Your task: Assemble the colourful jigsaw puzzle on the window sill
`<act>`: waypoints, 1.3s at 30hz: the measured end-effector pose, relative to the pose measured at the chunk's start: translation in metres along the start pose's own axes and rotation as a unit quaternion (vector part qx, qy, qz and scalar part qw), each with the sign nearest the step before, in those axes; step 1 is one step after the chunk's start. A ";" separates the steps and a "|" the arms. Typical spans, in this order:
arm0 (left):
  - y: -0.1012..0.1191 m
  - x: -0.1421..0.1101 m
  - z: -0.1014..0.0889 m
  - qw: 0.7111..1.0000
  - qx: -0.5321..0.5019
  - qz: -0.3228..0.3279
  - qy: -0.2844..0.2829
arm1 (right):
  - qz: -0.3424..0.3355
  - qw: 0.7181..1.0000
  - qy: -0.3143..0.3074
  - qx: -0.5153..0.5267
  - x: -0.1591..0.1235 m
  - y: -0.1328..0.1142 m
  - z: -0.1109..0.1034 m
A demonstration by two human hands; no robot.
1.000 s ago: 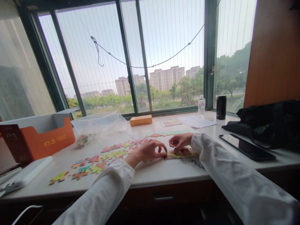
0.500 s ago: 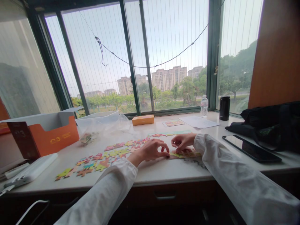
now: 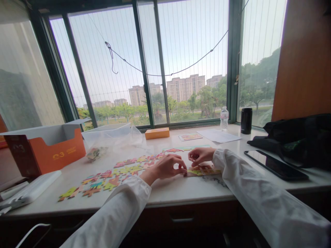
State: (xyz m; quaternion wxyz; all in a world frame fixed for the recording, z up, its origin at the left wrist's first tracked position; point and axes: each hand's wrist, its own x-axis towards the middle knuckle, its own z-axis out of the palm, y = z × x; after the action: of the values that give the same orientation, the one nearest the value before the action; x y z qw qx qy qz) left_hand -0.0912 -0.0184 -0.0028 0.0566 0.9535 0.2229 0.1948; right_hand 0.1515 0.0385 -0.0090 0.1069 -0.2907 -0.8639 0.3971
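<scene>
Left hand (image 3: 168, 167), curled narrow, touches the left end of the puzzle strip (image 3: 203, 171); right hand (image 3: 201, 156) pinches narrow above it, any held piece unclear; loose pieces (image 3: 113, 177) lie beyond the left hand.

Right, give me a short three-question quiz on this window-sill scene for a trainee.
1. Which thing stands just right of the water bottle? A) a black flask B) a red mug C) a potted plant
2. True or false: the phone lies to the right of the right hand.
3. Fill in the blank: the left hand is beside the coloured puzzle pieces, and its sleeve is ____.

Key: 1 A; 2 true; 3 white.
</scene>
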 end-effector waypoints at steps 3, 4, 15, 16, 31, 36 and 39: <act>0.000 0.000 0.000 1.000 0.018 -0.004 0.015 | -0.013 1.000 0.017 0.005 0.001 0.001 0.000; 0.000 0.000 0.000 1.000 0.020 -0.003 0.009 | -0.013 1.000 0.016 0.006 0.001 0.001 0.001; 0.003 -0.004 -0.004 0.997 0.071 0.009 0.006 | -0.019 0.998 0.066 0.002 0.001 0.005 0.000; 0.002 -0.004 -0.004 0.996 0.085 0.007 0.011 | -0.021 0.997 0.073 -0.001 0.001 0.005 0.000; 0.003 -0.012 -0.013 0.978 0.202 -0.037 0.026 | 0.028 0.921 0.261 -0.289 0.003 0.032 0.000; 0.004 -0.012 -0.013 0.978 0.205 -0.038 0.032 | 0.030 0.917 0.265 -0.297 0.004 0.031 0.001; 0.004 -0.012 -0.012 0.978 0.204 -0.041 0.033 | 0.030 0.916 0.269 -0.296 0.004 0.029 0.002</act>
State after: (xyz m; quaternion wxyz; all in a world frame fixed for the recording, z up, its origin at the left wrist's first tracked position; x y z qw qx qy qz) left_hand -0.1038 -0.0272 0.0053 -0.1387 0.9281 0.2983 0.1742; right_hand 0.1596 0.0547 -0.0317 0.2326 -0.4306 -0.8715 0.0324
